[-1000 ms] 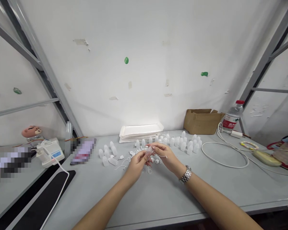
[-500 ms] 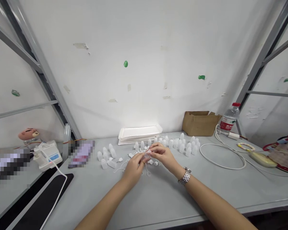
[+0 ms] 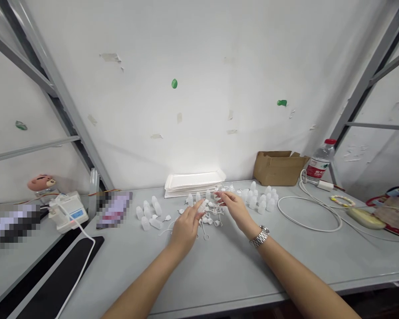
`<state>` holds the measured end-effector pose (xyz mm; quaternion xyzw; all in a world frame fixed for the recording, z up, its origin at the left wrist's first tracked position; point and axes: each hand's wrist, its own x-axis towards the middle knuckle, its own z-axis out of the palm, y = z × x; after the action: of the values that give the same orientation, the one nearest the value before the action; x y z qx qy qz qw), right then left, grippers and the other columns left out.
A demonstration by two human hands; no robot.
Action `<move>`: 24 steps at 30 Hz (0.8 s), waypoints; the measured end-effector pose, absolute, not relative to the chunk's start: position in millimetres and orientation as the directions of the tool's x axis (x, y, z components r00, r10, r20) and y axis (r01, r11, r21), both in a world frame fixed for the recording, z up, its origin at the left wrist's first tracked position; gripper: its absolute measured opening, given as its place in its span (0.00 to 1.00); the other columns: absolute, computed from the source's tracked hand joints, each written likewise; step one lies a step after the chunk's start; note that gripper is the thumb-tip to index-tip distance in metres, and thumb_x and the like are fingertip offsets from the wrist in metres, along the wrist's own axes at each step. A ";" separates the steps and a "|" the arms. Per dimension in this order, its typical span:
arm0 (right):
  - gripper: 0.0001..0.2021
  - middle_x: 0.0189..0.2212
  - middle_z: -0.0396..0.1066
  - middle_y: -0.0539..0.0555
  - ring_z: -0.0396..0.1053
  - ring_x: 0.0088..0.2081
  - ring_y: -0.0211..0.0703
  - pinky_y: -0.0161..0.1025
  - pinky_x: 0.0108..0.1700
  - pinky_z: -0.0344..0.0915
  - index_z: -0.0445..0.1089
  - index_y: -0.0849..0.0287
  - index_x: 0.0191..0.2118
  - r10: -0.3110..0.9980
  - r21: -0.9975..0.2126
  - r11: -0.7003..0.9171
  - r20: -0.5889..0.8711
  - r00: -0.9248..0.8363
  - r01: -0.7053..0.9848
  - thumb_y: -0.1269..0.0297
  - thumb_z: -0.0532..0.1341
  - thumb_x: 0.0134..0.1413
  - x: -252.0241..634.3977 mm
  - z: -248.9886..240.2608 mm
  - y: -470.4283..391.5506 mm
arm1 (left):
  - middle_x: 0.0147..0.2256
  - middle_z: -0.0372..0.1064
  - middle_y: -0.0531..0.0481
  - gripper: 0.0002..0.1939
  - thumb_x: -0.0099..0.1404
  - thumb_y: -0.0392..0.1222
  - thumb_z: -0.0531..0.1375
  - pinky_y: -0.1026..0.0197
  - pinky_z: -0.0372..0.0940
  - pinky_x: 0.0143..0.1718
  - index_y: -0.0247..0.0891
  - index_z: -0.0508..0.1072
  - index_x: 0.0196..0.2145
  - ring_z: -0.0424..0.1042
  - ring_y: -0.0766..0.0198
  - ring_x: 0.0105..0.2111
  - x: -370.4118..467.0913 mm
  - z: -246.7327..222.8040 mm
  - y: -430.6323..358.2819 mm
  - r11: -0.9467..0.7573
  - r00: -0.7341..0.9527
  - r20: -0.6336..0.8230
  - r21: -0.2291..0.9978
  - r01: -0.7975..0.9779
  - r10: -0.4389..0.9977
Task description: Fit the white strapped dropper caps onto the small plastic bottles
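My left hand (image 3: 185, 226) is closed at the middle of the desk, with a small translucent bottle (image 3: 202, 205) at its fingertips. To its right, my right hand (image 3: 234, 209) is raised beside the pile, its fingers drawn together; whatever they may hold is too small to make out. White caps with looped cords (image 3: 216, 208) lie heaped between and beyond the hands. Several small translucent bottles (image 3: 262, 204) stand at the right, and another group (image 3: 146, 212) sits at the left, one of them lying on its side.
White trays (image 3: 194, 182) are stacked against the wall. A cardboard box (image 3: 279, 169), a water bottle (image 3: 319, 163) and a coiled white cable (image 3: 309, 230) are at the right. At the left are a phone (image 3: 115, 210), a white power adapter (image 3: 68, 212) and a black strip (image 3: 60, 281).
My right hand has come away from my left hand, moving slightly right and up. The small bottle stays at my left fingertips. The camera view has shifted a little.
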<state>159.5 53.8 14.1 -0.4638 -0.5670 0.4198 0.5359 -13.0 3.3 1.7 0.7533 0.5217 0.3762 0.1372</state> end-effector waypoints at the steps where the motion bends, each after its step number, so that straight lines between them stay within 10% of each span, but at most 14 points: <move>1: 0.15 0.36 0.72 0.57 0.68 0.32 0.42 0.40 0.36 0.64 0.73 0.60 0.35 0.980 -0.972 0.197 0.197 -0.011 0.130 0.56 0.56 0.49 162.8 14.1 56.8 | 0.38 0.68 0.48 0.19 0.67 0.42 0.43 0.59 0.63 0.38 0.46 0.59 0.54 0.70 0.62 0.36 -13.1 1.9 3.3 -0.415 0.171 0.421 0.598 0.686 0.891; 11: 0.08 0.33 0.67 0.57 0.65 0.35 0.43 0.38 0.38 0.60 0.71 0.63 0.35 0.937 -0.625 0.330 0.308 -0.165 0.707 0.70 0.58 0.48 161.8 -9.9 62.2 | 0.36 0.71 0.49 0.18 0.66 0.45 0.44 0.58 0.64 0.37 0.43 0.61 0.52 0.70 0.62 0.33 -14.9 1.2 5.1 -0.342 0.092 0.396 0.627 0.700 0.914; 19: 0.06 0.30 0.66 0.55 0.63 0.31 0.40 0.38 0.36 0.59 0.69 0.60 0.25 0.917 -0.646 0.372 0.365 -0.158 0.667 0.69 0.58 0.50 156.9 -15.2 63.5 | 0.40 0.70 0.48 0.17 0.66 0.43 0.45 0.59 0.63 0.38 0.44 0.61 0.52 0.70 0.63 0.36 -14.9 -0.9 4.8 -0.388 0.131 0.418 0.619 0.683 0.899; 24: 0.11 0.24 0.65 0.51 0.63 0.28 0.41 0.39 0.34 0.60 0.65 0.58 0.25 0.906 -0.861 0.394 0.422 0.019 0.323 0.58 0.57 0.50 163.0 9.2 56.2 | 0.43 0.68 0.46 0.17 0.66 0.43 0.46 0.56 0.63 0.40 0.42 0.61 0.51 0.69 0.59 0.40 -14.3 -3.6 7.4 -0.368 0.081 0.440 0.620 0.693 0.894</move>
<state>163.0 56.2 9.2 -0.4770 -0.6442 0.2747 0.5310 -14.3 7.4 -3.6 0.7243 0.5478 0.3993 0.1262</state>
